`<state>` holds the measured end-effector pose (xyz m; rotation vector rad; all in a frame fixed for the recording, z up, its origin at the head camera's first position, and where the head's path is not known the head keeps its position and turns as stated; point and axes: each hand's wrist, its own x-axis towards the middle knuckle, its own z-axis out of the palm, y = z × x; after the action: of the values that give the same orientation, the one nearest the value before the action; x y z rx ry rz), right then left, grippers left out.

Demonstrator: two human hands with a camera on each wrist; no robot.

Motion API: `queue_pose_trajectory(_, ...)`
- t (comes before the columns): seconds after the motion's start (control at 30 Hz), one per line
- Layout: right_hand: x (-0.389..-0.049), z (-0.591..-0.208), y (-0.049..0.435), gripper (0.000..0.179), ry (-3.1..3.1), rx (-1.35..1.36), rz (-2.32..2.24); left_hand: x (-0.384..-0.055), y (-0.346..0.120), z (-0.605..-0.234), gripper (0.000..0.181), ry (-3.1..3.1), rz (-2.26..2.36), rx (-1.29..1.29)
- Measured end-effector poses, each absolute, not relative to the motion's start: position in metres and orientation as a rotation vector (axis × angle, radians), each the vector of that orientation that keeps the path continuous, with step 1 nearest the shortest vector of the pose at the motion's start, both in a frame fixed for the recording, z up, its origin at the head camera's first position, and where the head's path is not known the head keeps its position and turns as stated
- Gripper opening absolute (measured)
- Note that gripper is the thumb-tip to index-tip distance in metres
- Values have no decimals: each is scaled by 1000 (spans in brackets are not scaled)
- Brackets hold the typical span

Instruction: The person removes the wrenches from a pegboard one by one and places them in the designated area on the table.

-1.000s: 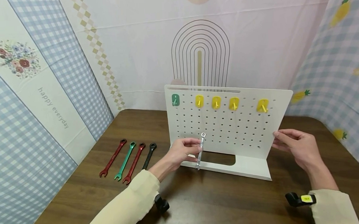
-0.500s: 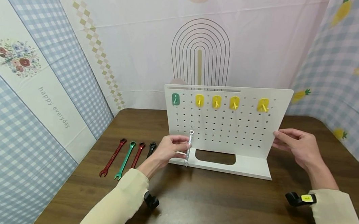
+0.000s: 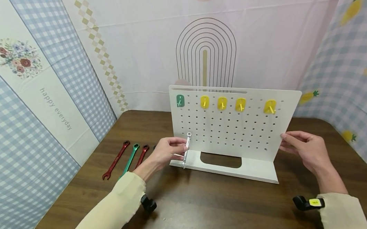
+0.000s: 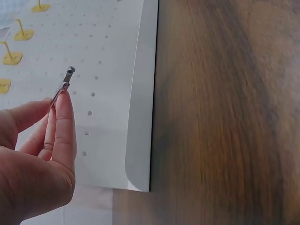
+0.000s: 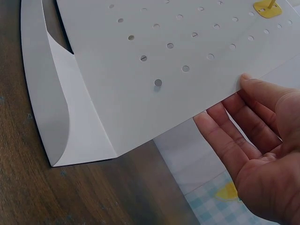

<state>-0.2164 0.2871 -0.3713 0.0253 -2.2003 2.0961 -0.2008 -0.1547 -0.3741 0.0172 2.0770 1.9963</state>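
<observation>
My left hand (image 3: 166, 152) pinches a silver combination wrench (image 3: 187, 144) between thumb and fingers, its ring end up. The wrench stands nearly upright in front of the lower left part of a white pegboard (image 3: 227, 127). In the left wrist view only one end of the wrench (image 4: 69, 75) sticks out past the fingertips. At the board's right edge my right hand (image 3: 311, 151) grips it, thumb on the front and fingers behind. A green hook (image 3: 180, 100) sits at the board's top left. Several yellow hooks (image 3: 222, 103) continue the row to the right.
Left of the board, a red wrench (image 3: 115, 160), a green wrench (image 3: 131, 159) and another red wrench (image 3: 143, 154) lie on the wooden table (image 3: 213, 209). A dark wrench is mostly hidden behind my left hand. Patterned cloth (image 3: 142, 44) hangs behind and beside the table.
My left hand has moved left with the silver wrench, from in front of the board's cutout to its lower left part. The right hand stays at the board's edge.
</observation>
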Motion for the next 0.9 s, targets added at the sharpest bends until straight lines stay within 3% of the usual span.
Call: queue_pose_trajectory(0.9, -250, -371, 302, 33, -2248, 58, 2092, -206, -168, -383, 32, 2101, 1966, -58)
